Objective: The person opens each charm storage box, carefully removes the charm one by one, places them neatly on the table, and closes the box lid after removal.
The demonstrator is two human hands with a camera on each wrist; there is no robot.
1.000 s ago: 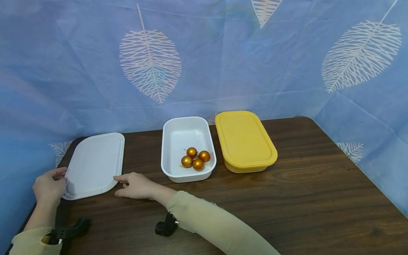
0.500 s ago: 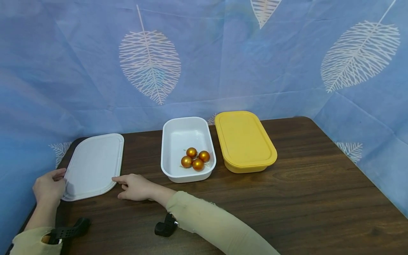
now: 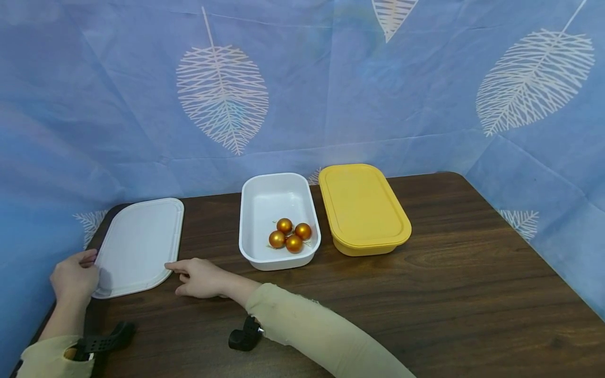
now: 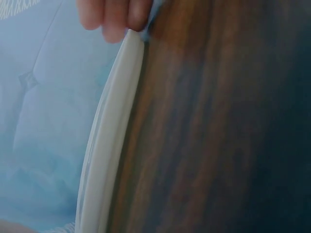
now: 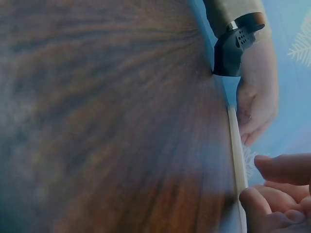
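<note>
A white rounded-rectangle lid [image 3: 139, 247] lies flat at the table's left end. My left hand [image 3: 74, 275] is at its left edge near the front corner; in the left wrist view the fingertips [image 4: 115, 29] meet the end of the lid's rim [image 4: 109, 141]. At the lid's right edge, my right hand [image 3: 203, 277] reaches in with its index finger extended to the rim. The right wrist view shows this hand's thumb and fingers [image 5: 282, 167] apart at the lid's thin side [image 5: 236, 150], with the left hand beyond.
A white open box [image 3: 264, 205] holding several shiny orange-gold balls [image 3: 294, 243] stands at the table's middle back. To its right is a yellow box with a yellow lid [image 3: 364, 205]. Blue cloth with white leaf prints [image 3: 302, 105] hangs behind the brown wooden table [image 3: 449, 294].
The white lid has shifted slightly toward me and left, then stayed put. My right index fingertip has moved a little left with it; the left hand has barely moved.
</note>
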